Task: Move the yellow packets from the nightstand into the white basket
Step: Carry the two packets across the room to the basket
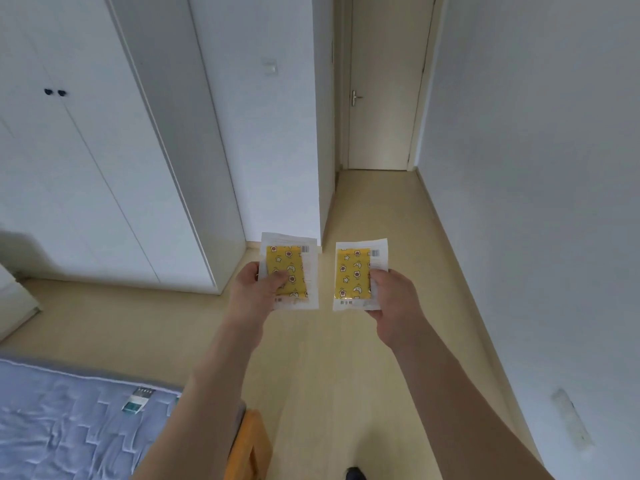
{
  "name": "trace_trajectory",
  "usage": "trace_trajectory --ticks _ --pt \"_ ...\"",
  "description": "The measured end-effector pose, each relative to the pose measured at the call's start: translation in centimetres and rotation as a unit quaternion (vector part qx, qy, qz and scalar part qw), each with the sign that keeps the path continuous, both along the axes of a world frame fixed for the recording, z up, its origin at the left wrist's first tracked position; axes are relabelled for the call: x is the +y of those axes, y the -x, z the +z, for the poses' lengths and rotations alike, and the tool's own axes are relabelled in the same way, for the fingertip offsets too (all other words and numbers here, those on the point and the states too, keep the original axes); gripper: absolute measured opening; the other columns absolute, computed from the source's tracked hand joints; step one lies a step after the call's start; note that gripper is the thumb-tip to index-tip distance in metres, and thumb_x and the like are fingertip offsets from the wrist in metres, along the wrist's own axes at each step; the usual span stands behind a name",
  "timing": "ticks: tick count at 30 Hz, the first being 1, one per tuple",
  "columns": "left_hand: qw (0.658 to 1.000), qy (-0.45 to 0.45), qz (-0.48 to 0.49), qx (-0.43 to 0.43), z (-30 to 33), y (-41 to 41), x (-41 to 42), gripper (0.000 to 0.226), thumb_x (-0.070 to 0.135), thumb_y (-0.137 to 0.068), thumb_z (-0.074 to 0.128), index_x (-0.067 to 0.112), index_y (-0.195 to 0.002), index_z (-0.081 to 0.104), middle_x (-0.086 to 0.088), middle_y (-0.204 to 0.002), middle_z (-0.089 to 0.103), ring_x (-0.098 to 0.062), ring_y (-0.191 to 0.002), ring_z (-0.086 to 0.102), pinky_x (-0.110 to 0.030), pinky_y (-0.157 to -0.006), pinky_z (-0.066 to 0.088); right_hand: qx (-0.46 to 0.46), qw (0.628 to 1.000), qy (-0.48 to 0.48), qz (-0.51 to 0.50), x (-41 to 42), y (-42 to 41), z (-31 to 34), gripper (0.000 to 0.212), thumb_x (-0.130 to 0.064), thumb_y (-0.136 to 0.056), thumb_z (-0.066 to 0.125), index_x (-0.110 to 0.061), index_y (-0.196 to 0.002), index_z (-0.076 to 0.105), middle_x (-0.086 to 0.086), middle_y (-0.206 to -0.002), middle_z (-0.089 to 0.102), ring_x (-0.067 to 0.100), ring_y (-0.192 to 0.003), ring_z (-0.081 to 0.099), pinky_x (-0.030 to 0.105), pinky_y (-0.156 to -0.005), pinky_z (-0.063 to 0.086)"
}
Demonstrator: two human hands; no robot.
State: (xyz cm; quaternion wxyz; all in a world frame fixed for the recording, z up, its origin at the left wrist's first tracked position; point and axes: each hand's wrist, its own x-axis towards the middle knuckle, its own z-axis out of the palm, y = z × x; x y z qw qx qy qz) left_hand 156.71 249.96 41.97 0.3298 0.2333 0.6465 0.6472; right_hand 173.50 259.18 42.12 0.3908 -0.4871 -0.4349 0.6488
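Note:
Both arms reach out in front of me over the wooden floor. My left hand [258, 292] grips a yellow packet [294, 261] with a star and moon pattern and a white border, thumb across its face. My right hand [393, 299] pinches a second yellow packet [353, 271] of the same kind by its right edge. The two packets are upright, side by side and a little apart. No nightstand or white basket is in view.
A bed with a blue quilted cover [69, 420] fills the lower left, with a small box [138, 400] lying on it. White wardrobe doors [86, 168] stand at left. A corridor leads to a closed door [384, 98]. An orange wooden piece [249, 441] sits below my left arm.

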Motion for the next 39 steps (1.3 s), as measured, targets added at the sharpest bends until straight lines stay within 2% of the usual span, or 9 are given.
trace_trajectory --ticks 3,6,10,14,19,24,31,35,39 --pt "0.999 0.004 0.035 0.009 0.3 5.0 6.0 0.015 0.005 -0.088 0.063 0.009 -0.103 0.064 -0.007 -0.096 0.072 -0.027 -0.087 0.069 -0.034 -0.072 0.053 0.007 0.999 -0.008 0.047 7.4 5.6 0.3 0.018 -0.013 -0.094 0.053 -0.008 -0.109 0.062 0.021 -0.124 0.061 0.027 -0.091 0.059 0.046 -0.09 0.051" --pt "0.996 0.001 0.087 0.014 1.5 10.7 10.4 0.013 0.006 -0.088 0.063 0.009 -0.101 0.064 -0.009 -0.098 0.072 -0.028 -0.088 0.069 -0.036 -0.074 0.054 0.021 0.994 -0.008 0.104 13.4 12.2 1.1 0.007 -0.012 -0.093 0.053 -0.013 -0.095 0.06 0.02 -0.12 0.063 0.034 -0.099 0.065 0.047 -0.09 0.052" --pt "0.987 -0.002 0.161 0.013 2.2 18.2 13.8 0.016 0.007 -0.089 0.062 0.008 -0.105 0.064 -0.006 -0.096 0.073 -0.025 -0.087 0.07 -0.037 -0.076 0.056 0.026 0.984 0.013 0.174 18.4 21.6 1.1 0.017 -0.01 -0.092 0.051 -0.016 -0.09 0.067 0.006 -0.095 0.075 0.026 -0.082 0.072 0.035 -0.076 0.053" --pt "0.975 0.005 0.224 -0.002 1.0 26.0 16.1 0.022 0.005 -0.088 0.063 0.004 -0.11 0.063 -0.011 -0.101 0.073 -0.029 -0.091 0.07 -0.044 -0.084 0.057 0.023 0.972 0.033 0.233 21.7 30.6 -0.2 0.019 -0.011 -0.092 0.051 -0.017 -0.093 0.069 0.006 -0.095 0.075 0.024 -0.079 0.072 0.028 -0.066 0.051" --pt "0.961 0.002 0.277 -0.027 -1.3 36.6 19.3 0.023 0.004 -0.089 0.061 0.004 -0.112 0.061 -0.013 -0.105 0.071 -0.03 -0.093 0.07 -0.037 -0.074 0.057 0.015 0.955 0.027 0.295 25.6 43.0 -1.5 0.02 -0.01 -0.09 0.052 -0.014 -0.098 0.07 0.008 -0.096 0.075 0.025 -0.079 0.072 0.022 -0.053 0.049" --pt "0.95 -0.016 0.309 -0.035 -0.6 48.2 21.9 0.024 0.006 -0.089 0.061 0.006 -0.113 0.061 -0.012 -0.106 0.071 -0.03 -0.094 0.069 -0.038 -0.076 0.057 -0.01 0.942 0.001 0.336 29.2 55.7 0.1 0.022 -0.012 -0.088 0.053 -0.012 -0.101 0.07 0.01 -0.101 0.074 0.029 -0.09 0.072 0.029 -0.068 0.051" --pt "0.929 -0.029 0.367 -0.026 0.6 61.0 22.6 0.018 0.007 -0.089 0.063 0.01 -0.107 0.064 -0.006 -0.098 0.074 -0.025 -0.088 0.072 -0.032 -0.066 0.053 -0.005 0.914 -0.014 0.405 31.3 71.3 1.3 0.019 -0.009 -0.091 0.053 -0.009 -0.102 0.069 0.01 -0.101 0.074 0.025 -0.087 0.073 0.029 -0.065 0.056" --pt "0.911 -0.013 0.41 -0.04 -0.8 68.9 22.4 0.02 0.007 -0.09 0.063 0.009 -0.109 0.064 -0.007 -0.1 0.074 -0.025 -0.089 0.072 -0.034 -0.069 0.055 -0.012 0.901 0.0 0.433 31.7 80.5 0.1 0.018 -0.012 -0.09 0.056 -0.008 -0.102 0.068 0.012 -0.101 0.074 0.029 -0.09 0.072 0.043 -0.085 0.055" --pt "0.893 0.0 0.447 -0.044 -1.5 76.4 22.4 0.019 0.007 -0.09 0.064 0.01 -0.108 0.064 -0.006 -0.099 0.074 -0.023 -0.089 0.071 -0.038 -0.076 0.058 0.009 0.886 0.008 0.463 32.7 89.6 -0.6 0.015 -0.01 -0.089 0.055 -0.009 -0.096 0.068 0.013 -0.099 0.073 0.032 -0.089 0.071 0.042 -0.083 0.055"
